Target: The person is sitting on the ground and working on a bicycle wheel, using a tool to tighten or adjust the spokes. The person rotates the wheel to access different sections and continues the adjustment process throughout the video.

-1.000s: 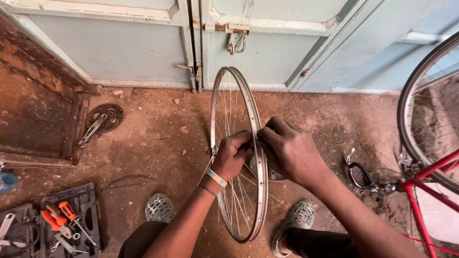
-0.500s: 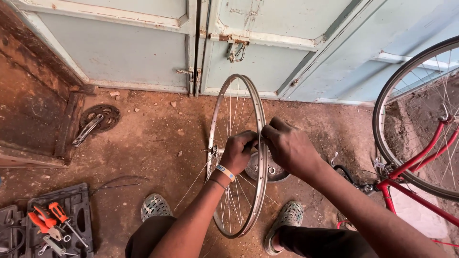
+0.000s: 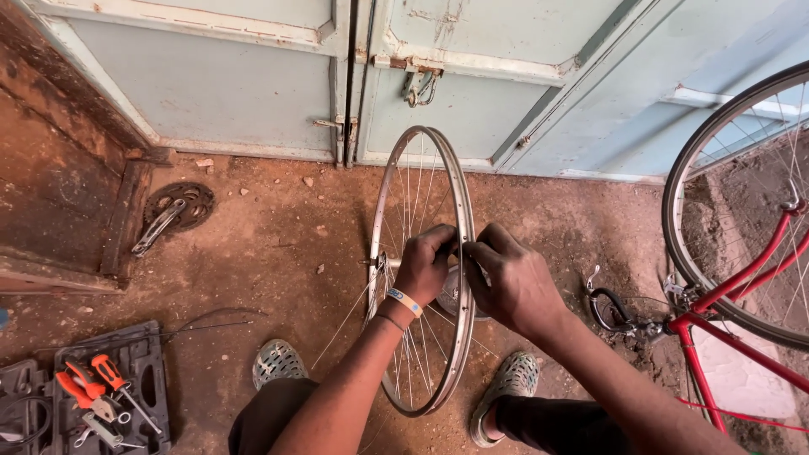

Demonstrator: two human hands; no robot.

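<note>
Silver wheel rim [image 3: 462, 211] pinched between fingers [image 3: 444, 240] of both hands.

Two bare forearms, no sleeves in sight, reach into frame from below. The left hand [image 3: 425, 265] carries two bands at the wrist: a pale, flat wristband [image 3: 404, 301] with a touch of blue and orange, and a thin dark cord just behind it. The right hand [image 3: 514, 282] wears nothing, no ring, no watch. Below, dark trousers cover both legs, and each foot sits in a grey-green perforated clog [image 3: 278, 364], worn and dusty, its upper dotted with round holes.
</note>
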